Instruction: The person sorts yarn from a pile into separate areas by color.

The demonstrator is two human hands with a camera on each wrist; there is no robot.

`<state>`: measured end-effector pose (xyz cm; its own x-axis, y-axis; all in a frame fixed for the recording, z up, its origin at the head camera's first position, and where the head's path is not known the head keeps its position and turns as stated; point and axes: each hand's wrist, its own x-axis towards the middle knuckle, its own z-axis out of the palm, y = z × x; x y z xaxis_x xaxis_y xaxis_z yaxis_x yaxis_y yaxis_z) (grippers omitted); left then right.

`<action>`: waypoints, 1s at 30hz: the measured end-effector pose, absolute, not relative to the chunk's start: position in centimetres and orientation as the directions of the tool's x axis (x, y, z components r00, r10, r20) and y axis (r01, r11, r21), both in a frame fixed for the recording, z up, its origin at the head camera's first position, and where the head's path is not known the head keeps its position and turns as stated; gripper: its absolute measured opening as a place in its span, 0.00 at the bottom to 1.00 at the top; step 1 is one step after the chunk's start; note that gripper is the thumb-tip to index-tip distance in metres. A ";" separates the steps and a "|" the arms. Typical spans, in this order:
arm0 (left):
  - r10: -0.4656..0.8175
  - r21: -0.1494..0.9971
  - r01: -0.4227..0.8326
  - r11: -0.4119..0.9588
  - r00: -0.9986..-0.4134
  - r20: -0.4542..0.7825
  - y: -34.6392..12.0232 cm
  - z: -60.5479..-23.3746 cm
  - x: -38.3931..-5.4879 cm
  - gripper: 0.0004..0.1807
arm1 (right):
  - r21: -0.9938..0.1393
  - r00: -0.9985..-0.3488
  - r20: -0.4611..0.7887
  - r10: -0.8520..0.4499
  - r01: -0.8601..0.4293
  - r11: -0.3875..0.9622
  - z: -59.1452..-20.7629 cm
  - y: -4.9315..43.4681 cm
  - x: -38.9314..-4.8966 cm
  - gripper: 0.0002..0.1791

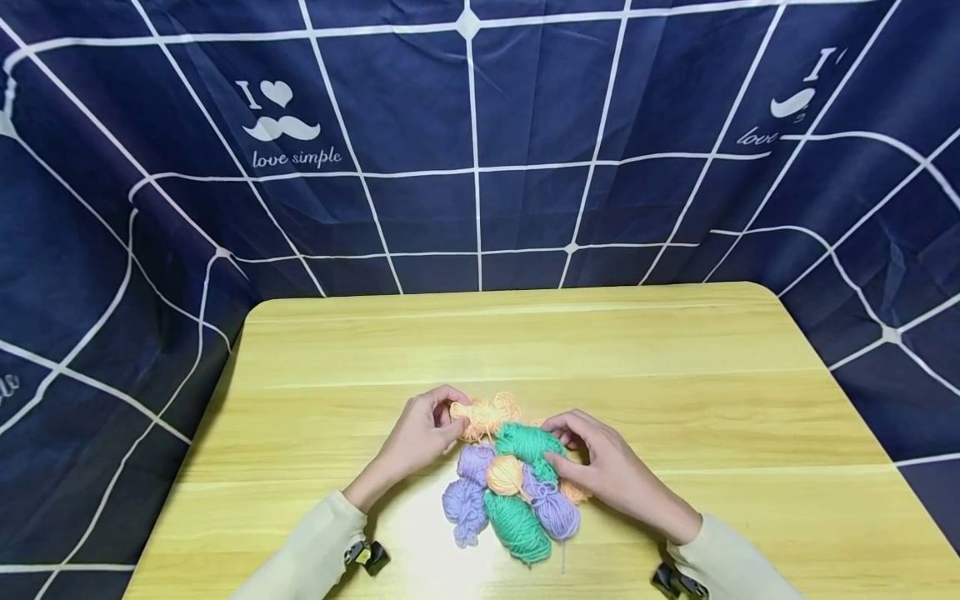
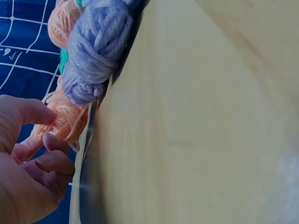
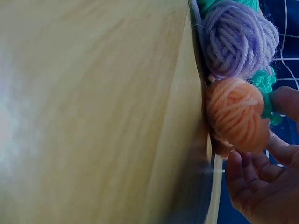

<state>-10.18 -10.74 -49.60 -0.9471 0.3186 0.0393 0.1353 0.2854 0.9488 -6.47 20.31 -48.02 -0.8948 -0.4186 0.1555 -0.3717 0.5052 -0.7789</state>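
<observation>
A pile of yarn balls lies on the table. At its far left, my left hand [image 1: 423,429] pinches a loose, tangled peach-orange yarn ball [image 1: 486,417] between thumb and fingers; the left wrist view shows the thumb pressed on its strands [image 2: 70,119]. My right hand [image 1: 603,458] holds the upper green yarn ball [image 1: 525,442] at its right end, thumb at the near side and fingers at the far side. Under that hand sits another orange yarn ball [image 3: 237,114], close to the fingertips. A small round orange ball [image 1: 505,475] rests mid-pile.
Purple yarn balls [image 1: 465,504] lie at the pile's left, and another purple ball [image 1: 557,512] at its right with a loose strand trailing. A second green ball [image 1: 517,529] lies at the near side. The wooden table [image 1: 337,350] meets a dark blue gridded cloth [image 1: 540,208] behind.
</observation>
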 end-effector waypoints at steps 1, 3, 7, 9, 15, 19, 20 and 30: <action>0.317 0.949 0.136 0.285 -0.948 0.040 -10.7 -49.5 -10.2 0.12 | -0.779 -0.895 0.156 -0.419 -0.372 0.506 -48.0 20.3 -6.5 0.17; 0.313 0.950 0.135 0.280 -0.949 0.042 -10.8 -49.5 -10.3 0.13 | -0.780 -0.895 0.156 -0.419 -0.372 0.503 -48.0 20.4 -6.5 0.16; 0.314 0.953 0.134 0.272 -0.948 0.043 -10.8 -49.3 -10.4 0.13 | -0.784 -0.895 0.156 -0.417 -0.369 0.498 -48.0 20.4 -6.5 0.17; 0.315 0.953 0.133 0.272 -0.948 0.042 -10.8 -49.2 -10.4 0.13 | -0.786 -0.896 0.156 -0.417 -0.368 0.497 -48.0 20.5 -6.5 0.17; 0.306 0.955 0.125 0.267 -0.951 0.038 -10.8 -48.9 -10.7 0.13 | -0.791 -0.899 0.147 -0.413 -0.358 0.496 -48.0 20.6 -6.4 0.16; 0.297 0.956 0.128 0.262 -0.954 0.046 -10.9 -48.5 -10.9 0.13 | -0.795 -0.903 0.138 -0.408 -0.347 0.498 -47.9 20.6 -6.4 0.16; 0.292 0.957 0.128 0.261 -0.955 0.048 -10.9 -48.5 -11.0 0.13 | -0.796 -0.903 0.135 -0.408 -0.344 0.498 -47.9 20.6 -6.4 0.16; 0.230 0.966 0.125 0.226 -0.970 0.072 -11.2 -48.0 -11.5 0.13 | -0.802 -0.899 0.125 -0.421 -0.341 0.490 -47.8 20.4 -6.6 0.16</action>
<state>-11.48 -11.19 -47.98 -0.9704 0.2305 0.0716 0.1250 0.2261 0.9661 -6.59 20.41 -47.78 -0.8986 -0.4205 0.1254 -0.3411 0.4897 -0.8024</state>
